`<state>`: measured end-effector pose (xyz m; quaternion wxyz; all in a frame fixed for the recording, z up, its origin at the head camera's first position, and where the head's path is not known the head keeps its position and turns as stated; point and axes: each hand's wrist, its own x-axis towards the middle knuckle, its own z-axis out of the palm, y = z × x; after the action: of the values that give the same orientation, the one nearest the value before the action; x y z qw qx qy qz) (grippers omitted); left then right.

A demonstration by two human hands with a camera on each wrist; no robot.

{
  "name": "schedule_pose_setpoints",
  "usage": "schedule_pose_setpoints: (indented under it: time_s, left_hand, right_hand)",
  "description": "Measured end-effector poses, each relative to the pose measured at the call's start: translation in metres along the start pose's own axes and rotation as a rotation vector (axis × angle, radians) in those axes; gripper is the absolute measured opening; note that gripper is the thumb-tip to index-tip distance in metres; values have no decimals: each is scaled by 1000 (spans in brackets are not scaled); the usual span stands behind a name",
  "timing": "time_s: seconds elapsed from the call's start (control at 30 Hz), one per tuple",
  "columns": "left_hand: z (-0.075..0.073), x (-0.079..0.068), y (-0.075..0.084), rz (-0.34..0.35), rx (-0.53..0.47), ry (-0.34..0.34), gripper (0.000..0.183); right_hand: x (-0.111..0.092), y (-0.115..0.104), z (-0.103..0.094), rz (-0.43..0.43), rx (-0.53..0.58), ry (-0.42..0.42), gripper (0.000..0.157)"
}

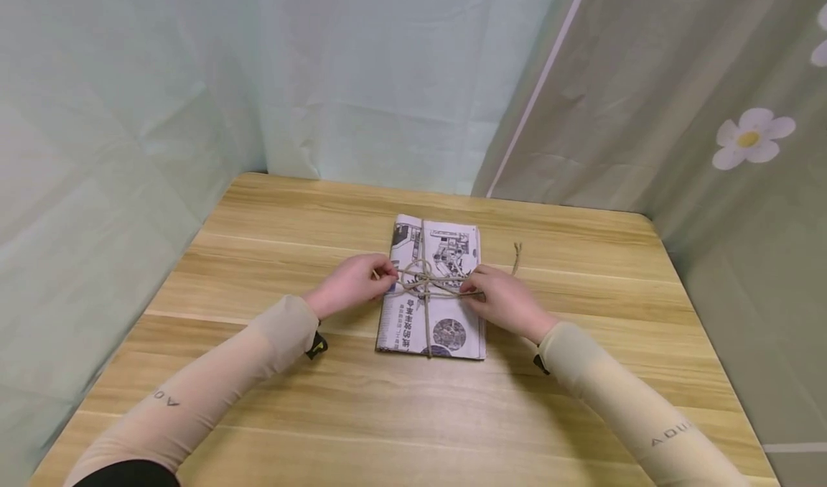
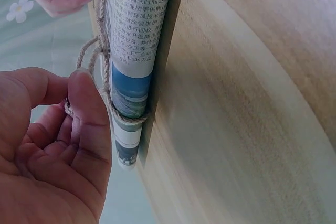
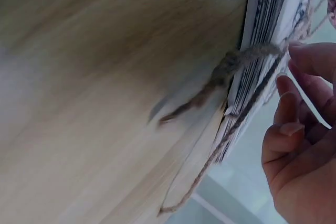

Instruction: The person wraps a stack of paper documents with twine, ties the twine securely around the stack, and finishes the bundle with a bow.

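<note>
A folded newspaper stack (image 1: 449, 332) lies on the table, tied crosswise with brown twine (image 1: 428, 325). Loops of the twine cross at a knot near the middle of its top face. At the stack's left edge my left hand (image 1: 352, 282) pinches a twine loop between thumb and forefinger; the left wrist view shows the loop (image 2: 84, 53) running into that pinch. Over the right edge, my right hand (image 1: 507, 304) holds another part of the twine with its fingertips. In the right wrist view a knotted twine end (image 3: 226, 69) and a longer strand (image 3: 231, 135) hang past the stack's edge.
The wooden table (image 1: 362, 415) extends around the stack on all sides. A loose twine end (image 1: 517, 253) lies right of the stack. Pale curtains (image 1: 388, 77) hang behind the table, and a grey one with a flower print (image 1: 752, 138) hangs on the right.
</note>
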<state>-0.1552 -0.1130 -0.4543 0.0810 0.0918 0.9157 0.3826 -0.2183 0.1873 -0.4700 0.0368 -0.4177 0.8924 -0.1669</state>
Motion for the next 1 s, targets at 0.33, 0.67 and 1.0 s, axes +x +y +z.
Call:
schedule_pose_setpoints:
  time_s: [0.33, 0.67, 1.0]
  left_hand:
    - [2, 0, 2, -5, 15, 9, 11]
    - [4, 0, 5, -9, 98, -30, 11]
    - [11, 2, 0, -14, 109, -65, 5]
  right_hand:
    - [9, -6, 5, 9, -64, -22, 16]
    - [18, -21, -7, -35, 27, 101, 12]
    - [41, -35, -10, 1, 39, 130, 12]
